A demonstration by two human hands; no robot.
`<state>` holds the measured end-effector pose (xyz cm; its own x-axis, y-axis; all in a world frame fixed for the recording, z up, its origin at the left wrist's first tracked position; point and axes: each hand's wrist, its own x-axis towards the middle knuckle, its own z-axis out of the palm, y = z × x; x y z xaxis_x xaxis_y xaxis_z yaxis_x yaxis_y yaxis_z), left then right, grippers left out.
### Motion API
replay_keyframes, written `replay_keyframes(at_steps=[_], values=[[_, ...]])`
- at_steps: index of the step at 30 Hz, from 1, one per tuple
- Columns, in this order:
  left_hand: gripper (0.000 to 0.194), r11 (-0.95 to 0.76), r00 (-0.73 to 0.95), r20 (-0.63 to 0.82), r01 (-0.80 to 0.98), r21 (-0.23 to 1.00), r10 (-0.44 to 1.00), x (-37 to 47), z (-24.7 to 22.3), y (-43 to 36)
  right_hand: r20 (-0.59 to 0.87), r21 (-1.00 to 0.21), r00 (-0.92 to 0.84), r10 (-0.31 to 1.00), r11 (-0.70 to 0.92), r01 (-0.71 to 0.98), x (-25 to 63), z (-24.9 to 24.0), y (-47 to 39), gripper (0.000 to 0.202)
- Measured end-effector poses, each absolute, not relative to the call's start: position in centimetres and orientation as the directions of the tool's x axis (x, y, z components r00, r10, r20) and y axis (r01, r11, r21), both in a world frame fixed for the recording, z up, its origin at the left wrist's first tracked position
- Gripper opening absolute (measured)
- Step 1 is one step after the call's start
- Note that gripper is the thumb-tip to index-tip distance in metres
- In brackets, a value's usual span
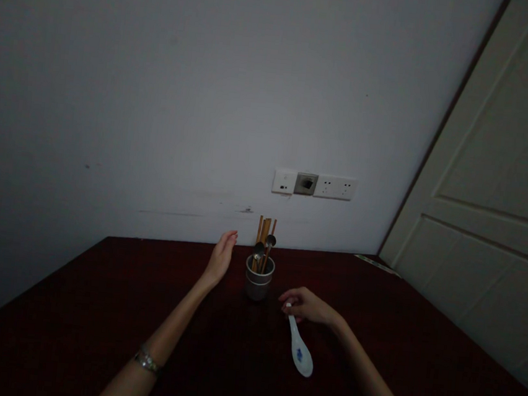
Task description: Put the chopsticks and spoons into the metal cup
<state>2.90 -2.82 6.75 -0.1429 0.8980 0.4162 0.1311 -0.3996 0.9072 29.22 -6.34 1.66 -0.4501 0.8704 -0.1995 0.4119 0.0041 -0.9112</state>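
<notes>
- Our right hand (308,306), just right of the middle of the frame, pinches the thin end of a white spoon (300,348); its bowl lies on the dark table (95,306).
- Our left hand (221,257) is open, fingers loose, just left of the metal cup (258,281), not touching it.
- The cup holds chopsticks (264,230) and small spoons (269,243) upright, so they stay tidy.
</notes>
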Motion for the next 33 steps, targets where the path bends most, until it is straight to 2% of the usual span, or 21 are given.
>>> replay_keyframes(at_steps=[6,12,15,18,20,22,24,27,30,33], values=[[0.038,-0.475,-0.125,0.502,0.193,0.858,0.856,3.1,7.5,-3.6,-0.247,-0.923,-0.442,0.862,-0.07,0.379,29.3,2.0,-6.4,0.021],[0.033,-0.558,-0.165,0.613,0.284,0.779,0.772,3.7,9.5,-5.7,-0.14,-0.976,-0.447,0.884,-0.049,0.211,29.6,4.0,-6.8,0.028],[0.032,-0.616,-0.14,0.717,0.416,0.669,0.683,4.1,10.7,-7.4,-0.001,-1.0,-0.32,0.947,0.004,0.013,28.9,5.7,-7.2,0.032],[0.035,-0.597,-0.035,0.751,0.583,0.551,0.659,4.5,11.6,-9.2,0.141,-0.971,-0.084,0.986,0.121,-0.205,27.8,7.3,-7.8,0.033],[0.038,-0.519,0.021,0.689,0.675,0.525,0.725,4.8,11.9,-10.0,0.193,-0.933,0.07,0.979,0.205,-0.296,27.1,8.1,-8.2,0.032],[0.04,-0.445,0.085,0.56,0.71,0.546,0.824,5.1,12.0,-10.6,0.213,-0.9,0.174,0.961,0.262,-0.349,26.5,8.7,-8.7,0.032],[0.04,-0.419,0.2,0.396,0.674,0.609,0.896,5.4,11.9,-11.0,0.221,-0.879,0.226,0.949,0.294,-0.376,26.0,9.1,-9.1,0.032],[0.04,-0.401,0.406,0.187,0.547,0.735,0.895,5.7,11.5,-11.2,0.227,-0.869,0.257,0.939,0.315,-0.382,25.6,9.5,-9.8,0.031],[0.037,-0.344,0.495,0.085,0.46,0.819,0.865,5.8,11.4,-11.3,0.236,-0.859,0.264,0.935,0.328,-0.393,25.2,9.9,-10.2,0.029],[0.037,-0.299,0.483,0.077,0.401,0.866,0.872,5.6,12.0,-11.4,0.24,-0.844,0.257,0.936,0.332,-0.42,25.1,10.2,-10.5,0.028]])
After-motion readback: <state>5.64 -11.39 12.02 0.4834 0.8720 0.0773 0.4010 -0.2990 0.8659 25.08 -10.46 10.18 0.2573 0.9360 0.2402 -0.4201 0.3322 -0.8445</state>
